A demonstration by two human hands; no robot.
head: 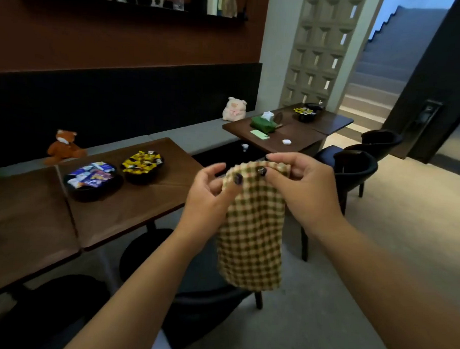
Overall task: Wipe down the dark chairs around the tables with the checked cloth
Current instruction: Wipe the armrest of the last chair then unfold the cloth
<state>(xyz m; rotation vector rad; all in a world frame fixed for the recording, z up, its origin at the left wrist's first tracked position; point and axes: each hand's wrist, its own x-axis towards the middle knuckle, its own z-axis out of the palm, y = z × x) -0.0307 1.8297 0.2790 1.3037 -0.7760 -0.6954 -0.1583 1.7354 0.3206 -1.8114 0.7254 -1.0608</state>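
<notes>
Both hands hold the checked cloth [251, 236] up in front of me by its top edge, and it hangs down folded. My left hand [209, 192] pinches the left corner, my right hand [302, 188] pinches the right. Below the cloth stands a dark chair [191, 312], partly hidden by my arms. Another dark chair [353, 169] stands behind my right hand, a third [380, 140] farther back, and one more [46, 306] sits at the lower left.
A brown table [132, 207] at left carries two bowls of wrapped sweets [91, 177]. A second table [286, 132] farther back holds a green tissue pack, a phone and a bowl. Plush toys sit on the grey bench along the wall. Open floor lies to the right.
</notes>
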